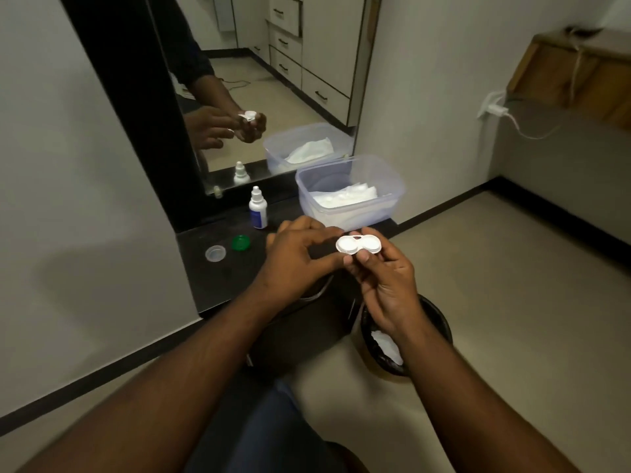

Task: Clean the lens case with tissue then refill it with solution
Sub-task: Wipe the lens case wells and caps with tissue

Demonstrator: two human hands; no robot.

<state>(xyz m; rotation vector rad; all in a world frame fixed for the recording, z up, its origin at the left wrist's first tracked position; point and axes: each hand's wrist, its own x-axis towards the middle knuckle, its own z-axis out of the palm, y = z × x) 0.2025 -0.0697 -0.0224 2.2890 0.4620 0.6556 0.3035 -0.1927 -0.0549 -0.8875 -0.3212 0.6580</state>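
A white two-well lens case (358,245) is held above the front edge of the dark shelf (218,285), its two wells uncovered. My right hand (382,285) pinches it from below at the right well. My left hand (300,257) touches its left end with thumb and fingers. A small white solution bottle (257,208) with a blue label stands upright at the back of the shelf, uncapped. A green cap (241,242) and a clear cap (215,253) lie on the shelf to the left. A clear plastic tub (348,189) holds white tissues.
A mirror (273,80) behind the shelf reflects the hands, bottle and tub. A black bin (440,322) on the floor below my right wrist holds crumpled white tissue. A wall charger with a cable (495,109) and a wooden cabinet (573,73) are at the right.
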